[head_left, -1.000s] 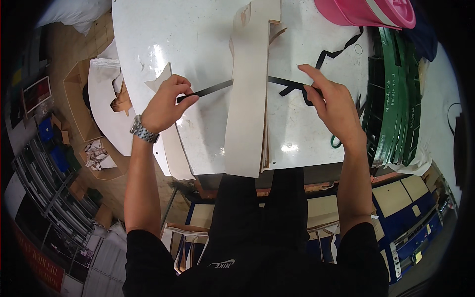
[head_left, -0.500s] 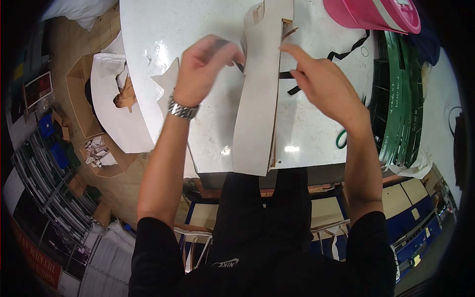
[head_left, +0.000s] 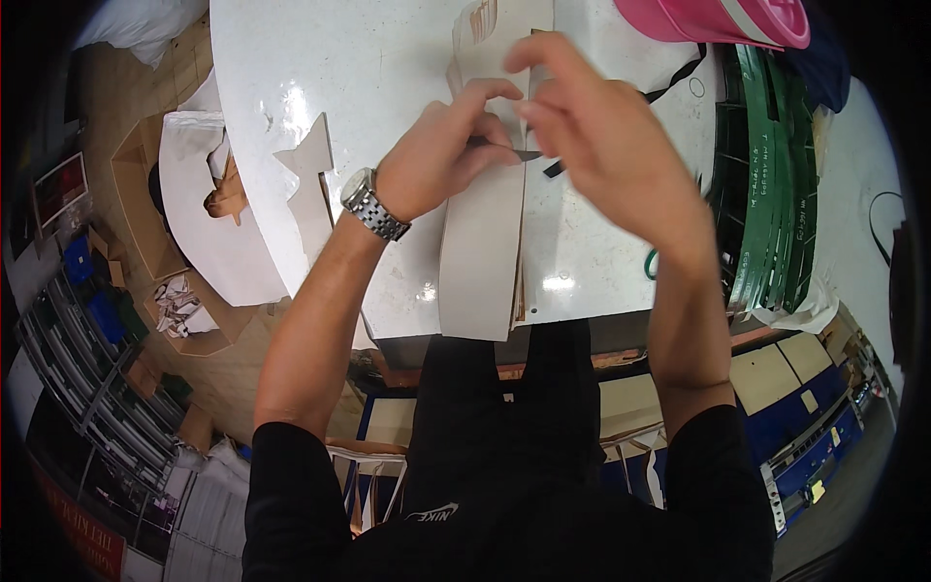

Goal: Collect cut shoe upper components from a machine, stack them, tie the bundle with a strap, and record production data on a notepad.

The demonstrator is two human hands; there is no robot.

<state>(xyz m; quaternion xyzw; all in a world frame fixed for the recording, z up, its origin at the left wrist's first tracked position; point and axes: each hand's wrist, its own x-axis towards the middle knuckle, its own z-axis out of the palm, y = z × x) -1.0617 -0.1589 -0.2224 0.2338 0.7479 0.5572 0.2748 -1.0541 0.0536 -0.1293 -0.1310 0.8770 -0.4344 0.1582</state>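
Observation:
A long stack of pale, flat sheets (head_left: pixel 480 262) lies lengthwise before me on the white table, its layered brown edges showing on the right side. My left hand (head_left: pixel 448 150), with a metal watch at the wrist, is over the stack, thumb and fingers pinched on a narrow black strap (head_left: pixel 528 155). Close beside it, my right hand (head_left: pixel 621 155) hovers over the stack's right edge, blurred by motion, its index finger stretched out and other fingers bent. Whether it grips the strap is hidden. A loose strap end pokes out below its fingers.
A pink bucket (head_left: pixel 747 17) stands at the far right, beside green slatted trays (head_left: pixel 766 194). Another black strap length (head_left: pixel 679 78) trails over the table (head_left: pixel 388 301). Left are pointed pale scraps (head_left: pixel 312 155) and cardboard boxes (head_left: pixel 136 194) holding offcuts.
My left hand has moved right, from beside the stack to over it, bringing the strap across. My right hand has moved up and left, close to the left. The whole view has shifted slightly.

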